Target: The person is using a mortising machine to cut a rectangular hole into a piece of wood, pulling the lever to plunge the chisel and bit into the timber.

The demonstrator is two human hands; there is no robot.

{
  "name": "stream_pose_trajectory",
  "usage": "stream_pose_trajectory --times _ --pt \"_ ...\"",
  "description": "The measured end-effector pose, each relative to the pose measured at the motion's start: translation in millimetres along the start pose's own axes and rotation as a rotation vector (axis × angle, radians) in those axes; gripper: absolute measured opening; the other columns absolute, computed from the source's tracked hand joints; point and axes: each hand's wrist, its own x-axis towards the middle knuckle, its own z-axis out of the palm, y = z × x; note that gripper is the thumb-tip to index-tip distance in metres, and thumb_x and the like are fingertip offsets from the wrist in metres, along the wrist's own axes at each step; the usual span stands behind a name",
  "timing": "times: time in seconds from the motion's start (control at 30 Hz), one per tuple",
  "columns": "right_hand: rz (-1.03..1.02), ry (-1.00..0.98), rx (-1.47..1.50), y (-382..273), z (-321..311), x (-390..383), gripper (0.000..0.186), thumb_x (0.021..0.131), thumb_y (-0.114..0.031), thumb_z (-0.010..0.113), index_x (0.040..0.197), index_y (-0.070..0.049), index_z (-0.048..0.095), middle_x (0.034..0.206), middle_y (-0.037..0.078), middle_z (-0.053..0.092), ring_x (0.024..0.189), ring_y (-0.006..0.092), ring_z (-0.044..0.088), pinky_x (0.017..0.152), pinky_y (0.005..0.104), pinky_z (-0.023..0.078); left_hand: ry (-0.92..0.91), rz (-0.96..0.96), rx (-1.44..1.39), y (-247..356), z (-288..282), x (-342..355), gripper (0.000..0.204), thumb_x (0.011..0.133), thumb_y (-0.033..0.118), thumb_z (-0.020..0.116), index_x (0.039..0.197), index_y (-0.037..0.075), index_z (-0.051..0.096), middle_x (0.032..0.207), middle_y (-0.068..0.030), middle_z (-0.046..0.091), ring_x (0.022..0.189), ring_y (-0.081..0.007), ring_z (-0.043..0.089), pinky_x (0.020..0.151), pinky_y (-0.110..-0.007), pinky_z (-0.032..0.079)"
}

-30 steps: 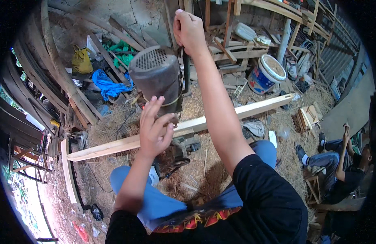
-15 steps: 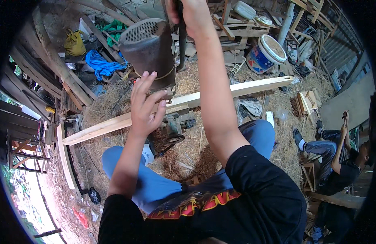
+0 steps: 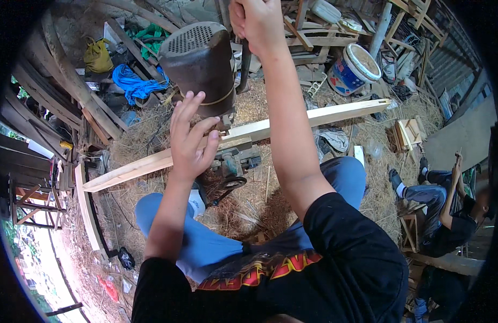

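Note:
My right hand (image 3: 258, 27), at the top edge, is closed around a dark metal lever; most of its grip is hidden behind my fingers. The lever's shaft (image 3: 244, 70) drops beside a dark drum-shaped motor housing (image 3: 197, 67) with a perforated top. Below the housing a long pale wooden beam (image 3: 335, 113) lies across the machine. My left hand (image 3: 190, 141) is open, fingers spread, over the beam and in front of the housing's lower part. Whether its fingertips touch anything I cannot tell. A small handwheel (image 3: 234, 183) and a metal vise-like base (image 3: 230, 161) sit under the beam.
My knees flank the machine. A white-rimmed blue bucket (image 3: 350, 70) stands at the back right near scrap timber (image 3: 324, 40). Another person (image 3: 443, 194) sits at the right. A blue tarp (image 3: 134, 83) lies back left; another board (image 3: 90, 210) is at the left. Shavings cover the floor.
My right hand has come slightly lower and to the right with the lever. The motor housing sits a touch lower, and the handwheel below has shifted. My left hand has barely moved.

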Motion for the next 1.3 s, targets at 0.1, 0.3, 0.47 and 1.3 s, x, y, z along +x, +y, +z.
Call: stream_pose_trajectory --times 0.1,0.3,0.47,1.3 --pt "0.034 0.026 0.065 -1.7 3.1 -8.7 0.042 0.102 -0.019 0.054 0.063 -0.007 0.052 0.051 -0.002 0.046 0.044 0.0072 0.038 0.043 0.027 0.027 0.0 0.003 0.011 -0.6 -1.0 0.0 0.022 0.085 0.007 0.064 0.106 0.006 0.071 0.15 -0.0221 0.053 0.145 -0.0438 0.043 0.121 -0.057 0.028" --pt "0.019 0.046 0.08 -6.5 5.5 -16.6 0.041 0.103 -0.019 0.055 0.064 -0.008 0.051 0.053 -0.004 0.044 0.045 0.0059 0.037 0.044 0.0263 0.026 0.007 0.0 0.023 -2.2 0.5 1.4 0.025 0.085 0.007 0.065 0.109 0.006 0.071 0.15 -0.0225 0.052 0.145 -0.0441 0.042 0.121 -0.057 0.028" --pt "0.004 0.056 0.019 -1.8 1.9 -18.5 0.038 0.103 -0.018 0.054 0.066 -0.007 0.052 0.054 -0.003 0.045 0.047 0.0052 0.038 0.046 0.0257 0.028 0.003 0.015 0.029 -4.0 4.8 5.4 0.027 0.085 0.008 0.065 0.111 0.005 0.07 0.15 -0.023 0.052 0.145 -0.0445 0.042 0.121 -0.056 0.029" --pt "-0.219 -0.025 -0.017 -10.2 -5.2 -71.4 0.038 0.096 -0.023 0.057 0.066 0.0 0.05 0.053 0.001 0.043 0.046 0.0073 0.035 0.043 0.0266 0.024 0.033 0.045 0.087 -12.3 8.1 9.3 0.035 0.089 0.015 0.064 0.123 0.006 0.066 0.153 -0.0266 0.048 0.146 -0.0471 0.041 0.12 -0.061 0.027"
